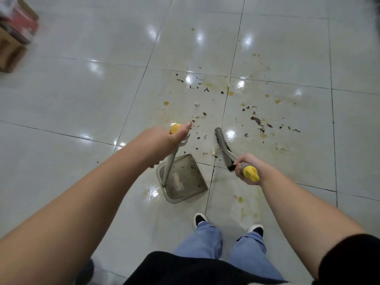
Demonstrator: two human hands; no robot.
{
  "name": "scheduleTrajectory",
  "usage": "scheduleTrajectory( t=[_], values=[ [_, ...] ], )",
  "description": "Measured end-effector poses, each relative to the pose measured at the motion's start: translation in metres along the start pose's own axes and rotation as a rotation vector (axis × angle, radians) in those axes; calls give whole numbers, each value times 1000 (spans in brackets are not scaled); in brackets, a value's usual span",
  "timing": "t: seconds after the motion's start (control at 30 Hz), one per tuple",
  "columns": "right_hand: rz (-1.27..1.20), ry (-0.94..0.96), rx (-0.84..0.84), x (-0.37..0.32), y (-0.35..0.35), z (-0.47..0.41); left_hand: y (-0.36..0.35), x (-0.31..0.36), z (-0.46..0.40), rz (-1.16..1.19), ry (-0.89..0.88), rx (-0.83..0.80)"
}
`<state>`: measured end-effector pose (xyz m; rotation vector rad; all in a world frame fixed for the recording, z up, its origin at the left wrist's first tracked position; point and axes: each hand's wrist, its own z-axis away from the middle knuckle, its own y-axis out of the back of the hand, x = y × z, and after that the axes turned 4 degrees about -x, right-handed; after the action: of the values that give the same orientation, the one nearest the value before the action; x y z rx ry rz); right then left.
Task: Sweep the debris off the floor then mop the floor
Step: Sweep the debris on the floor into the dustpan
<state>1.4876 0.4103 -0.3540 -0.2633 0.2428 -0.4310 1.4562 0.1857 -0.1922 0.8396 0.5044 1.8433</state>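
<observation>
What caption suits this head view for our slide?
Left hand holds the dustpan, right hand the broom, amid scattered debris.

dustpan grey; handle tips yellow; floor white tiles; jeans blue

The floor is laid with large, glossy, pale grey-white square tiles. Dark, thin grout lines separate the tiles and run diagonally across the view. The glazed surface shows many small, bright reflections of overhead lights, spread across the middle of the floor. Yellowish-brown stains mark the tiles around the centre, with a few more toward the near edge. At the far left corner of the floor stands a brown cardboard box, blurred, with a red item on top. No wall or window is in view.
</observation>
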Motion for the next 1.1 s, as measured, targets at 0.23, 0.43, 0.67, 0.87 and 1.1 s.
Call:
scheduleTrajectory(
  t=[0.23,0.43,0.67,0.87,1.1],
  values=[
    [-117,11,28,-11,17,24,11,-20,-4,3,9,12],
    [-114,60,104,-1,15,37,11,-26,-10,69,31,-12],
    [-107,52,105,6,6,11,0,-16,-21,133,19,-12],
    [-53,9,18,-10,-20,-14,-2,5,-35,81,55,6],
    [-91,7,-93,-54,-61,-25,3,28,-55,64,93,12]
  ],
)
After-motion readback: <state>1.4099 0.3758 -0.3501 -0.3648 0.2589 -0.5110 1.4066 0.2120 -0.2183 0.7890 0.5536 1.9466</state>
